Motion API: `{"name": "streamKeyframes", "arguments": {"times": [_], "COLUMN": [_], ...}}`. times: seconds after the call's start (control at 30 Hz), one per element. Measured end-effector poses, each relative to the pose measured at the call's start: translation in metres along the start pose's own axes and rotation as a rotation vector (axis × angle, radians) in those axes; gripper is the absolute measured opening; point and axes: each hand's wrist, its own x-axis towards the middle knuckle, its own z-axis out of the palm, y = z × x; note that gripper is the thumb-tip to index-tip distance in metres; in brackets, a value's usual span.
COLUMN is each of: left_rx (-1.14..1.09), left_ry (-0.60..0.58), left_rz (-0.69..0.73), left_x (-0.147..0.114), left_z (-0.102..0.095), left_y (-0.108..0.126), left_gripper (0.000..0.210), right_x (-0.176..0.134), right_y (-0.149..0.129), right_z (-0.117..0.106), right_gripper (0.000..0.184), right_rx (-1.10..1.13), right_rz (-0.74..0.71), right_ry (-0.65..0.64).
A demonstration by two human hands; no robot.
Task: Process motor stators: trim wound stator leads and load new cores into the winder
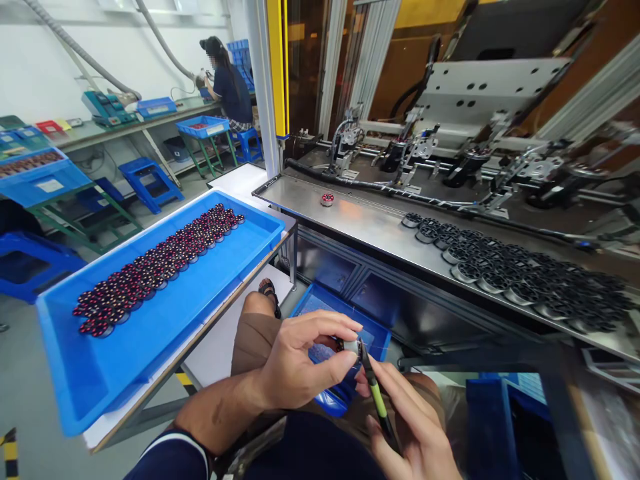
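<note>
Pinching a ring with the left hand, clasping pliers at its right with the right hand; could scratch it by slipping.

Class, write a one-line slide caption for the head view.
Left hand holds a small round part, right hand holds pliers at it, beside a blue tray of red-dotted parts.

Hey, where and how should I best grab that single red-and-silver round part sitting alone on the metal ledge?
I'd pinch opposite sides of its rim, coming from above on the near side. The small red-and-silver round part appears to lie flat on the grey metal ledge, apart from the black-and-silver round parts, with metal machinery beyond.
</note>
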Motion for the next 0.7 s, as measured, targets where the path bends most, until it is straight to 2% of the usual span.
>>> {"name": "streamKeyframes", "arguments": {"times": [0.07, 0.17, 0.23, 0.3, 0.4, 0.57, 0.7], "left_rx": [0.013, 0.045, 0.074, 0.097, 0.112, 0.287, 0.32], "left_ry": [-0.004, -0.019, -0.038, -0.042, -0.008, -0.058, -0.061], "left_rz": [0.007, 0.025, 0.062, 0.118, 0.199, 0.347, 0.47], "left_x": [0.001, 0.001, 0.0, -0.002, -0.002, 0.005, 0.008], "left_z": [0.0, -0.002, -0.004, -0.007, -0.012, -0.019, -0.018], "left_y": [0.0, -0.001, -0.004, -0.009, -0.017, -0.021, -0.019], "left_gripper": [0.014, 0.014, 0.02, 0.033, 0.05, 0.049, 0.043], "right_x": [0.001, 0.005, 0.008, 0.009, 0.009, 0.002, -0.006], "right_y": [-0.001, -0.003, -0.004, -0.004, -0.004, -0.002, -0.002], "right_z": [-0.002, -0.005, -0.006, -0.007, -0.009, -0.014, -0.02], "right_gripper": [0.053, 0.052, 0.048, 0.045, 0.046, 0.047, 0.047], "right_rx": [0.011, 0.062, 0.111, 0.185, 0.306, 0.338, 0.351], "right_rz": [-0.023, -0.072, 0.012, 0.158, 0.304, 0.349, 0.351], "right_ry": [-0.011, 0.043, 0.04, 0.01, -0.003, -0.017, -0.061]}}
